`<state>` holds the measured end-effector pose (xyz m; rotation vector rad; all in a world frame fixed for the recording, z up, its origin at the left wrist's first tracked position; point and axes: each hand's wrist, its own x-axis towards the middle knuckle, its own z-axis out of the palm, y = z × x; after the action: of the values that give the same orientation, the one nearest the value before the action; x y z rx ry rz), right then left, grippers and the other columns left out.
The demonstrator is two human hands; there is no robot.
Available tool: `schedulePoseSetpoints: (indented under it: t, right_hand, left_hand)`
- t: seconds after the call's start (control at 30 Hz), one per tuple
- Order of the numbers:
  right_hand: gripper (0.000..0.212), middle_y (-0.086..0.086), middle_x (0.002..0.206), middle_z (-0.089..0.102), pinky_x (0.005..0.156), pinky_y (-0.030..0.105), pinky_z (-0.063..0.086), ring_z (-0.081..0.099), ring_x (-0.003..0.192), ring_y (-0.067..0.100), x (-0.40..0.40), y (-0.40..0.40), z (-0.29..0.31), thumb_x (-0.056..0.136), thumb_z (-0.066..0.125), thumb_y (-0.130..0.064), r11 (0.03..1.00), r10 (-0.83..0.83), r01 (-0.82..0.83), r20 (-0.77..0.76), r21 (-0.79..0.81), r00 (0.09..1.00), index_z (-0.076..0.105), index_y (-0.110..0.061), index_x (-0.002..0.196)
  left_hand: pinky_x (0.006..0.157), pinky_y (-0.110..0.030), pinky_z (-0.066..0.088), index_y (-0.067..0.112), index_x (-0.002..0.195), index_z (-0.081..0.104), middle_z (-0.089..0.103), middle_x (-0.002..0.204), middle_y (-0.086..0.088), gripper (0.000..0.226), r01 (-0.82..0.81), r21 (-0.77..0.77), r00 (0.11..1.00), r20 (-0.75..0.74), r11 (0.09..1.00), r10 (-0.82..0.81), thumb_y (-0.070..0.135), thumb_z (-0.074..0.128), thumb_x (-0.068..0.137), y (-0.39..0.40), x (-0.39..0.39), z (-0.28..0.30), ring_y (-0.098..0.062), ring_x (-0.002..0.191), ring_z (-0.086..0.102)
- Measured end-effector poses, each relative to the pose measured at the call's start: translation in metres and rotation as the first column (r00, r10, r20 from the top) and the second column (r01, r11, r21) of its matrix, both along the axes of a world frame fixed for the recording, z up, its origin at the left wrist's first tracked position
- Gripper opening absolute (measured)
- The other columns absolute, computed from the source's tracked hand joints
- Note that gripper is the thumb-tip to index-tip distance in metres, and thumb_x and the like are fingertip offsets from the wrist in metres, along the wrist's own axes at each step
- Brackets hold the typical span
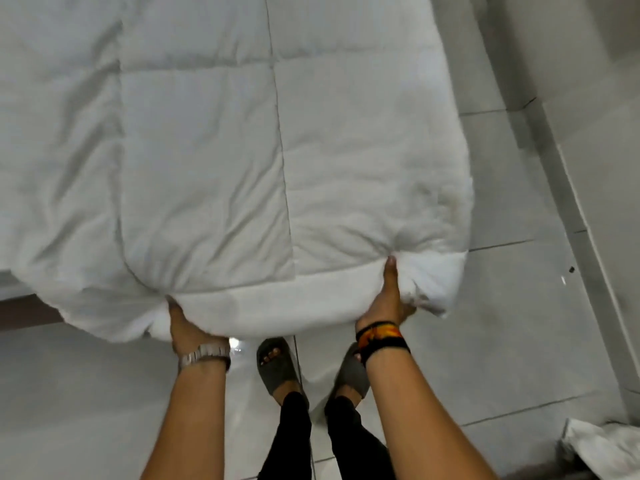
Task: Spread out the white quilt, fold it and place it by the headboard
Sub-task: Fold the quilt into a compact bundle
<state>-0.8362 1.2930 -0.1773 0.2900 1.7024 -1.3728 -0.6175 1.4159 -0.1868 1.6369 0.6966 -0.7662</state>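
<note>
The white quilt (207,140) with stitched squares fills the upper left and middle of the view, stretched out away from me. Its near edge hangs over the floor in front of my feet. My left hand (185,327), with a metal watch on the wrist, grips that near edge from below, fingers hidden under the fabric. My right hand (389,299), with a black and orange wristband, pinches the near right corner, thumb on top. The headboard is out of view.
A pale tiled floor (502,323) lies below and to the right. A wall with a skirting strip (568,188) runs along the right. My feet in grey sandals (277,365) stand under the quilt edge. A crumpled white cloth (602,448) lies at the bottom right.
</note>
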Motion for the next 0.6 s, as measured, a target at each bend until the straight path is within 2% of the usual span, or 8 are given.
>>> schedulePoseSetpoints:
  t: [0.07,0.13,0.17,0.2,0.27,0.33,0.47,0.6]
  right_hand:
    - [0.109,-0.006,0.140,0.058,0.100,0.053,0.055,0.066,0.116,0.020,-0.007,0.019,0.048,0.063,0.100,-0.026,1.000,0.021,-0.022,-0.080,-0.012,0.997,0.033,-0.033,0.149]
    - [0.118,-0.010,0.144,0.051,0.110,0.047,0.049,0.060,0.122,0.015,-0.008,0.017,0.098,0.070,0.095,-0.012,0.991,0.115,-0.122,-0.130,-0.046,0.985,0.020,-0.033,0.159]
    - [0.120,-0.008,0.147,0.048,0.112,0.044,0.047,0.058,0.125,0.015,-0.004,0.008,0.128,0.073,0.092,-0.008,0.986,0.136,-0.149,-0.166,-0.069,0.977,0.016,-0.031,0.162]
    - [0.119,-0.006,0.148,0.047,0.113,0.039,0.046,0.056,0.127,0.014,0.000,0.005,0.140,0.076,0.090,-0.006,0.982,0.164,-0.181,-0.230,-0.054,0.959,0.013,-0.029,0.163]
    - [0.115,-0.009,0.144,0.044,0.103,0.019,0.042,0.051,0.124,0.007,0.004,-0.015,0.218,0.081,0.085,-0.003,0.950,0.253,-0.294,-0.299,-0.103,0.920,0.010,-0.027,0.164]
    - [0.114,-0.010,0.141,0.043,0.095,0.009,0.035,0.049,0.124,0.007,0.010,-0.039,0.225,0.081,0.082,-0.001,0.936,0.270,-0.340,-0.424,-0.097,0.865,0.008,-0.025,0.165]
    - [0.116,0.002,0.155,0.048,0.100,0.019,0.037,0.054,0.135,0.023,0.042,-0.123,0.273,0.077,0.082,-0.012,0.834,0.376,-0.538,-0.587,-0.124,0.717,0.008,-0.029,0.165]
    - [0.115,0.002,0.161,0.038,0.111,0.023,0.034,0.046,0.139,0.019,0.091,-0.227,0.284,0.077,0.081,-0.020,0.680,0.505,-0.727,-0.656,-0.098,0.561,0.008,-0.032,0.165]
  left_hand:
    - [0.101,-0.035,0.050,0.033,0.094,0.054,0.067,0.129,0.002,0.039,0.072,0.017,0.987,0.143,0.997,-0.074,0.072,0.061,0.089,0.006,-0.006,0.051,0.000,0.085,0.060]
    - [0.090,-0.037,0.061,0.035,0.101,0.061,0.076,0.115,0.012,0.028,-0.083,-0.043,0.978,0.189,0.996,0.089,0.038,0.083,0.085,0.013,-0.001,0.095,-0.004,0.091,0.073]
    - [0.085,-0.036,0.063,0.037,0.107,0.063,0.077,0.108,0.017,0.035,-0.094,-0.105,0.962,0.246,0.990,0.117,0.028,0.087,0.083,0.013,0.008,0.114,-0.003,0.094,0.075]
    - [0.084,-0.036,0.063,0.038,0.116,0.066,0.077,0.109,0.019,0.047,-0.069,-0.104,0.950,0.297,0.992,0.098,0.029,0.091,0.077,0.014,0.020,0.118,-0.004,0.099,0.075]
    - [0.091,-0.045,0.062,0.038,0.135,0.062,0.072,0.127,0.017,0.086,-0.032,-0.175,0.903,0.416,0.984,0.104,0.042,0.101,0.058,-0.005,0.042,0.172,-0.011,0.112,0.073]
    - [0.103,-0.048,0.055,0.036,0.146,0.050,0.063,0.142,0.015,0.107,0.010,-0.182,0.879,0.471,0.983,0.079,0.045,0.102,0.053,-0.030,0.056,0.182,-0.013,0.122,0.067]
    - [0.118,-0.043,0.042,0.030,0.164,0.013,0.040,0.162,0.005,0.143,0.143,-0.201,0.822,0.570,0.969,-0.003,0.043,0.098,0.050,-0.112,0.091,0.244,-0.013,0.140,0.051]
    - [0.112,-0.051,0.047,0.053,0.159,0.003,0.029,0.168,0.005,0.150,0.248,-0.242,0.837,0.540,0.938,-0.082,0.054,0.099,0.043,-0.202,0.157,0.250,-0.020,0.144,0.047]
